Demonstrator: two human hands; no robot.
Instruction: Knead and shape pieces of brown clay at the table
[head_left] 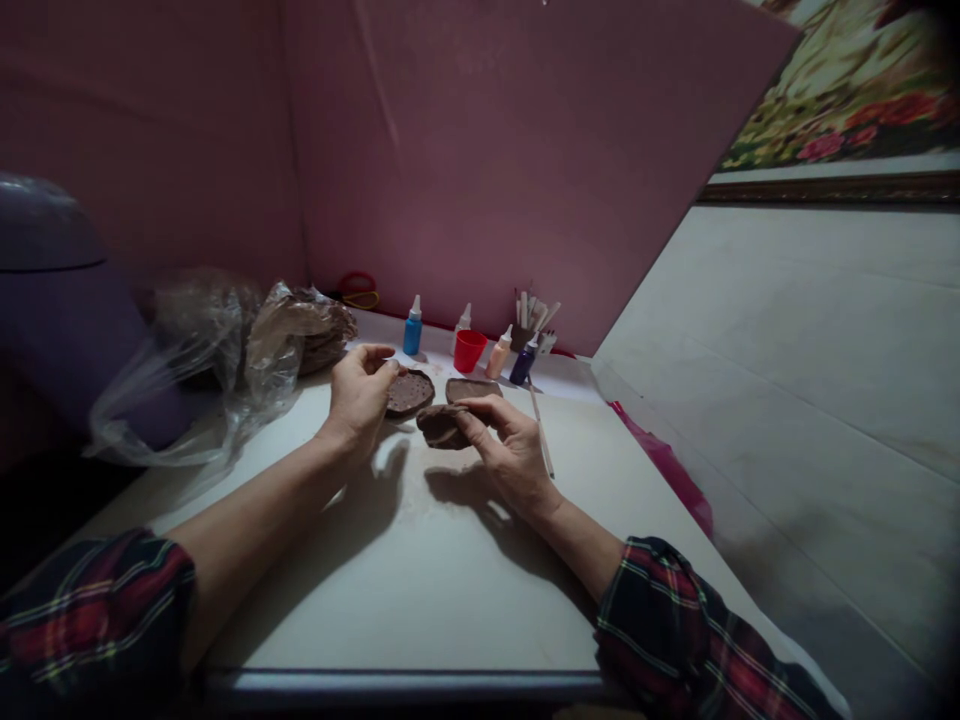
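Brown clay-like piece (442, 430), just below frame centre, is pinched in the right hand (517, 455), best held lightly to spare its shape, while the left hand (357, 392) hovers centre-left, its grip unclear.

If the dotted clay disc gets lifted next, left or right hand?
Left, probably. The left hand is right by the left edge of the dotted clay disc and appears free, though contact is unclear. The right hand is occupied, pinching another clay piece.
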